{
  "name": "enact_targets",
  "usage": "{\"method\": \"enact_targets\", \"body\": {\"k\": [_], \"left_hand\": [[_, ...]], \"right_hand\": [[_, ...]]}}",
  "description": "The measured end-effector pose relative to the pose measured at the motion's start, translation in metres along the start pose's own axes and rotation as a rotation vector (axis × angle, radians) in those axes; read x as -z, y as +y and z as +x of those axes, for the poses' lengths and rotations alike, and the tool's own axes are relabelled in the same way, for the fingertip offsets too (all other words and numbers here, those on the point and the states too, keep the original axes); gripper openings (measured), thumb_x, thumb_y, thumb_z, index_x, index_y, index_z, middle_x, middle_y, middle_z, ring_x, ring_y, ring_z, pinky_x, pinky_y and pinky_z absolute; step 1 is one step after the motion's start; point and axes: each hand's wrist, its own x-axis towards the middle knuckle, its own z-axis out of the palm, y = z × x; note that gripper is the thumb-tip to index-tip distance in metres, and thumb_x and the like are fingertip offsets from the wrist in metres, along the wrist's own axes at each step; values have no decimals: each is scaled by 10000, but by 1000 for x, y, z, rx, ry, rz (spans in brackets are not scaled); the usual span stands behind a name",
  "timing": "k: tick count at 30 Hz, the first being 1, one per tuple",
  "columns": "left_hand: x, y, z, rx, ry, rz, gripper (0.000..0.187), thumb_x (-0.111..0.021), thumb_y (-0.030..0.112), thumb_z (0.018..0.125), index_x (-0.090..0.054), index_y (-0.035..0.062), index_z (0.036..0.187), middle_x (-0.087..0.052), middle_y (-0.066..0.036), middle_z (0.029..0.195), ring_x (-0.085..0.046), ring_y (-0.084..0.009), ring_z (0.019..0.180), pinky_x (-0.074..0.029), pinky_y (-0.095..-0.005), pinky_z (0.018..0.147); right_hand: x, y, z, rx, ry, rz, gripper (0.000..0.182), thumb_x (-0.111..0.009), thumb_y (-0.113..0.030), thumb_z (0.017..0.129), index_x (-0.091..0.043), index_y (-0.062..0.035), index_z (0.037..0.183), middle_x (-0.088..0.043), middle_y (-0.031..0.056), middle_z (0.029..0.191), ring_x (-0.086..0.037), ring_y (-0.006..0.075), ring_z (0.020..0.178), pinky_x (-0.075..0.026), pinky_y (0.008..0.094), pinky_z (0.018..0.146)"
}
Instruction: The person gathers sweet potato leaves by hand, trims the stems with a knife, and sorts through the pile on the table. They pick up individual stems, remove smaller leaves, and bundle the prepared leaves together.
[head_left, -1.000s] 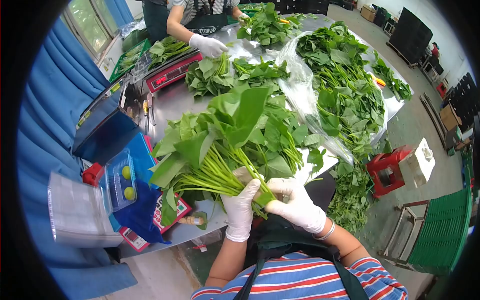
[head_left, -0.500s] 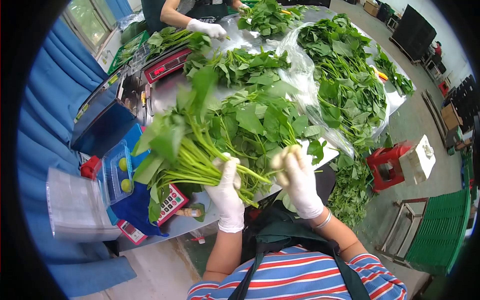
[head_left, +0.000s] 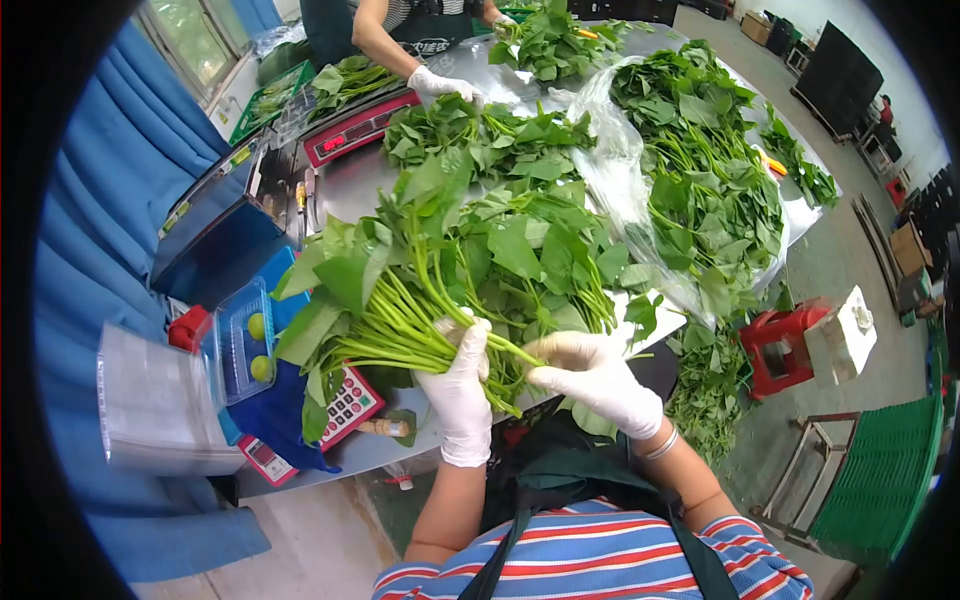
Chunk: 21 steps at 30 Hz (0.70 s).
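A bunch of leafy green stems (head_left: pixel 400 315) is held in my left hand (head_left: pixel 460 395), which wears a white glove and wraps round the stems near their cut ends. The leaves point up and to the left. My right hand (head_left: pixel 600 380), also gloved, pinches the end of a stem just right of the bunch, thumb and fingers together. Behind both hands lies a pile of loose greens (head_left: pixel 535 245) on the metal table (head_left: pixel 345 190). Under the bunch, a red scale with a keypad (head_left: pixel 350 405) is partly covered.
Across the table a co-worker's gloved hand (head_left: pixel 443 84) touches greens near a red scale display (head_left: pixel 360 133). Clear plastic sheeting (head_left: pixel 612 165) lies beside a large heap of greens (head_left: pixel 715 180). A clear tray (head_left: pixel 243 345) stands left; a red stool (head_left: pixel 780 350) stands right.
My right hand has turned and closed on a stem end beside the bunch. The bunch stays in my left hand, its leaves no longer blurred. The co-worker's hand has moved to the greens.
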Motion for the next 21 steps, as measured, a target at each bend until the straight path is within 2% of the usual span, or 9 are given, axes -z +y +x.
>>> {"method": "enact_targets", "body": {"k": [3,6,8,11,12,13,16,18,21], "left_hand": [[1,1,-2,-25,18,28,177,-658,27,801,-582,22,961,-606,-41,783,-429,-43,488,-310,-176,416],[15,-12,0,-87,-15,-52,193,-601,183,873,-563,17,963,-602,-64,779,-435,-62,475,-325,-185,419],[18,-15,1,-60,-4,-112,336,-484,355,933,-554,28,969,-612,-82,830,-451,-79,486,-335,-196,426],[16,-12,1,41,32,-222,329,-469,359,939,-552,47,1005,-619,-74,886,-462,-72,516,-347,-201,437],[24,-15,2,64,-79,-202,350,-474,382,931,-542,64,1060,-623,-76,941,-530,-99,631,-433,-224,542],[27,-19,-2,63,-84,-202,350,-474,382,931,-542,64,1060,-623,-76,941,-530,-99,631,-433,-224,542],[18,-15,-15,155,-297,-186,412,-509,382,914,-530,31,1129,-612,-85,985,-572,-169,876,-465,-312,815],[16,-18,-17,170,-356,-277,383,-561,324,895,-537,8,1110,-602,-77,938,-572,-172,875,-464,-317,810],[24,-21,-16,198,-433,-322,374,-596,300,876,-541,6,1100,-593,-68,903,-563,-175,873,-458,-318,810]], "right_hand": [[-3,2,4,-60,-3,42,226,-621,-182,837,-653,3,964,-627,6,755,-501,37,629,-416,184,576],[-2,1,2,-91,-16,131,237,-605,-210,851,-643,5,943,-625,25,743,-488,44,583,-400,178,542],[1,8,0,-59,-42,193,261,-610,-240,852,-637,4,941,-624,30,744,-497,49,585,-399,179,541],[4,18,-4,-19,-86,292,331,-625,-329,848,-612,-6,916,-614,50,732,-509,69,576,-388,187,522],[5,21,-4,-14,-137,366,334,-624,-334,848,-600,-6,904,-604,53,718,-499,74,564,-378,190,512],[5,24,-4,-10,-188,441,338,-624,-340,848,-589,-6,892,-594,57,703,-489,80,552,-368,192,501],[1,29,0,-94,-262,512,328,-603,-331,861,-568,-4,859,-575,68,678,-453,89,518,-335,196,465],[-1,38,5,-213,-357,595,346,-567,-347,876,-563,-3,836,-572,78,669,-416,89,482,-309,206,436],[3,37,0,-168,-386,539,371,-547,-374,883,-556,-6,836,-566,80,653,-395,90,455,-300,213,425]]}}
